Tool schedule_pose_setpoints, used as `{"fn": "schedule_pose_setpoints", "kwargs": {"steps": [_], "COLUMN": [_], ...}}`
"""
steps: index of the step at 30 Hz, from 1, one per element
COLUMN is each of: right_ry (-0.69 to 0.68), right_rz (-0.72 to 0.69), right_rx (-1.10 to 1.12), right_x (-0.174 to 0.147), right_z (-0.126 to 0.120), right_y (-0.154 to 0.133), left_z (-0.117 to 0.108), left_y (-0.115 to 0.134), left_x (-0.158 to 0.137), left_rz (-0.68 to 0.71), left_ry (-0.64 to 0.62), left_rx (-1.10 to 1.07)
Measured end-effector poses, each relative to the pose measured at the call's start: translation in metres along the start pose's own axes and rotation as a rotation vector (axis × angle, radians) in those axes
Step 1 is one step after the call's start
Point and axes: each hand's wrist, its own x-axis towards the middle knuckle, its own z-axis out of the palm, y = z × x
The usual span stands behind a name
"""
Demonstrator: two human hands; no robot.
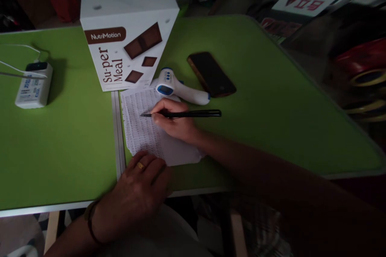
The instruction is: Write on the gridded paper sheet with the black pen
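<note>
A printed sheet of paper (141, 128) covered in small rows of text lies on the green table (271, 100). My right hand (175, 122) grips a black pen (193, 114), its tip touching the sheet near its upper middle. My left hand (140, 186), with a gold ring on one finger and a dark band at the wrist, presses flat on the paper's lower edge near the table's front rim.
A white NutriMotion Su-per Meal box (126, 36) stands behind the paper. A white and blue infrared thermometer (177, 87) and a dark phone (211, 74) lie to its right. A white power bank (33, 86) with cables sits far left. A seam (116, 128) joins two tabletops.
</note>
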Motion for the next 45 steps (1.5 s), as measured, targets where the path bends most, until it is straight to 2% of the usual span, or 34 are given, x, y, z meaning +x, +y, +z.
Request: {"fn": "schedule_pose_setpoints", "kwargs": {"steps": [8,13,20,36,41,45], "right_ry": [0.045,0.026,0.058,0.083,0.223,0.336], "right_rz": [-0.021,-0.027,0.020,0.028,0.023,-0.014], "right_rx": [-0.012,-0.017,-0.009,-0.017,-0.032,-0.126], "right_x": [0.000,0.000,0.001,0.002,0.001,0.001], "right_z": [0.002,0.001,-0.001,0.002,-0.001,-0.010], "right_y": [-0.001,-0.003,-0.003,-0.005,-0.011,-0.014], "left_z": [0.000,0.000,-0.001,-0.002,-0.001,-0.002], "left_y": [0.001,0.001,0.001,0.001,0.001,0.001], "left_x": [-0.001,0.000,-0.001,0.000,0.000,-0.001], "left_rz": [-0.002,0.000,-0.018,-0.010,-0.013,-0.022], "left_ry": [0.000,0.000,-0.028,-0.017,-0.006,-0.025], "left_rx": [-0.013,-0.016,-0.033,-0.032,-0.018,-0.039]}}
